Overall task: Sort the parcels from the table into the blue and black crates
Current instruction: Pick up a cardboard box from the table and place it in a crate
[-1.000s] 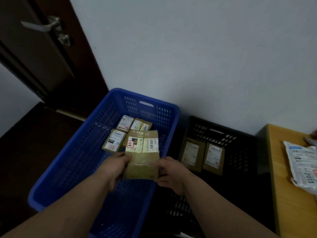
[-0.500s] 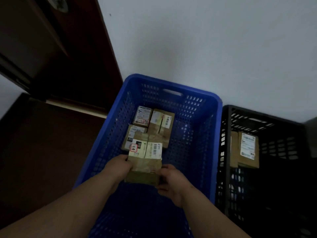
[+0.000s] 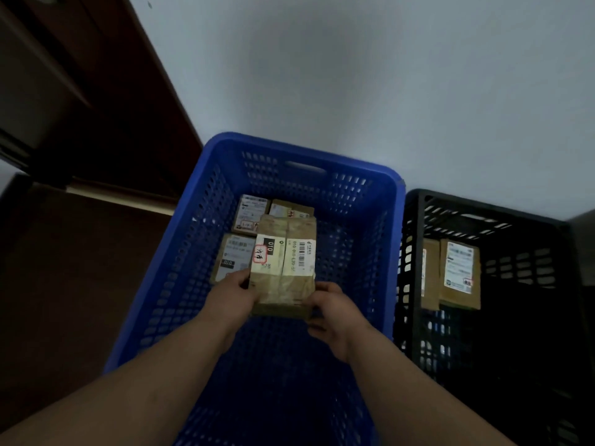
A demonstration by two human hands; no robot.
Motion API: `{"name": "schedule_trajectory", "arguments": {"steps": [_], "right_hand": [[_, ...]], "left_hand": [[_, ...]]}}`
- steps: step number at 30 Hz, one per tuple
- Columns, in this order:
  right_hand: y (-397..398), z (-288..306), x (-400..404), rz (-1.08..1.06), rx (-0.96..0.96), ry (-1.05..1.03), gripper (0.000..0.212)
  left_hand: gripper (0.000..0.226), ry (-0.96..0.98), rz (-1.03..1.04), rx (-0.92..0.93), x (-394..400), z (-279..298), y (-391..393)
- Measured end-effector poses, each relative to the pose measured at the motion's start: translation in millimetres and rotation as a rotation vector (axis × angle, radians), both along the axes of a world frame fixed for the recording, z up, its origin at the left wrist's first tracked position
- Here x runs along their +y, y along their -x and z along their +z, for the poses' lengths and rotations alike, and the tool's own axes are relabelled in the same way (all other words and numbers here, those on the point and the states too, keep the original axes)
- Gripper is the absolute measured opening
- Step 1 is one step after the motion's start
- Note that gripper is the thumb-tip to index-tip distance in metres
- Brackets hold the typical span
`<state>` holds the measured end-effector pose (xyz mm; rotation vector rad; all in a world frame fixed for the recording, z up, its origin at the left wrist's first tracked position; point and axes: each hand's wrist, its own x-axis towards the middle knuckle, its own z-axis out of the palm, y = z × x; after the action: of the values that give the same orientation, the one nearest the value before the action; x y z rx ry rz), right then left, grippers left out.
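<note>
both hands hold a brown cardboard parcel (image 3: pixel 285 265) over the inside of the blue crate (image 3: pixel 394 252): the left hand (image 3: pixel 230 296) grips its near left corner with fingers curled under, the right hand (image 3: pixel 336 312) pinches the near right corner. beyond the fingers, three labelled parcels (image 3: pixel 233 257) lie on the crate floor, and to the right of the right hand's fingers the black crate (image 3: pixel 415 239) holds two more (image 3: pixel 458 273).

Dark floor (image 3: pixel 64 284) carries blue crate (image 3: pixel 370 220) beside black crate (image 3: pixel 415 252).

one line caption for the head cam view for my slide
Both hands, left and right, hold a brown cardboard parcel over the blue plastic crate, beside the black plastic crate.
</note>
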<state>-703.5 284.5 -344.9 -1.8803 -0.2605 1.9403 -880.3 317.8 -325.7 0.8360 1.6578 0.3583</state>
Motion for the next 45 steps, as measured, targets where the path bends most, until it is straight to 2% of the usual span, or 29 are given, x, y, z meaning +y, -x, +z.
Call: {"name": "schedule_trajectory", "arguments": {"steps": [13,20,25,30,33,38,42,45], "right_hand": [[-13,-30,-20,0.071,-0.016,0.160,0.023],[17,-60,-10,0.007,-0.032,0.120,0.033],[42,-77,24,0.011,-0.038,0.080,0.044],[68,-97,78,0.080,-0.043,-0.010,0.054],[84,-107,107,0.052,-0.025,-0.090,0.057],[100,-131,133,0.042,-0.066,-0.179,0.058],[106,-141,137,0.082,-0.054,-0.184,0.056],[110,-150,139,0.096,-0.084,-0.216,0.057]], "left_hand": [[0.034,0.174,0.023,0.028,-24,-41,-19],[0.043,0.055,-0.097,0.191,-9,-67,4],[0.046,-0.044,-0.184,0.280,22,-79,22],[0.044,-0.152,-0.147,0.386,65,-94,44],[0.042,-0.263,-0.119,0.401,88,-106,50],[0.057,-0.158,-0.231,0.383,104,-125,49],[0.055,-0.153,-0.370,0.484,97,-137,51],[0.059,-0.148,-0.400,0.461,91,-140,49]]}}
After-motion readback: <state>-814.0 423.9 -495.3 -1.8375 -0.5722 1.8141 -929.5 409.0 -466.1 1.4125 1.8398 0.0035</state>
